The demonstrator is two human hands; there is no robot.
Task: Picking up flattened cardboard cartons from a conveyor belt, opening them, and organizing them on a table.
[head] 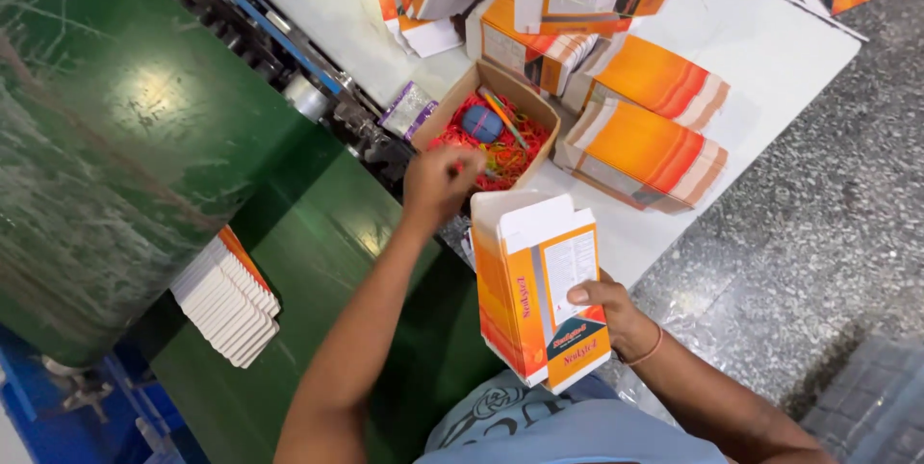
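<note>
Head view, looking straight down: the right hand (616,315) is closed around the lower right corner of a bundle of flat orange-and-white cartons (539,291), thumb pressed across the front panel and the other fingers hidden behind, so the bundle stands upright with its white top flaps open above the grip. The left hand (438,180) is up and to the left of that grip, its fingers pinched together at the near rim of an open brown cardboard box (452,103); whether anything is caught between the fingertips cannot be told, as they overlap the red tangle inside. That box holds a heap of red and yellow rubber bands (500,151) with a small blue rounded thing (481,122) lying on top. Beyond the box and above the held bundle, more bundled orange cartons (645,151) lie stacked and leaning on a white table (760,50), some flat, some on edge. Far to the left of the right hand's grip, a fanned row of flat cartons (231,305) rests on edge against a green machine surface (125,127), white edges up. A small silvery-purple packet (409,108) lies just left of the brown box, near the dark machine rail. Grey speckled floor (799,223) shows to the right of the held bundle.
</note>
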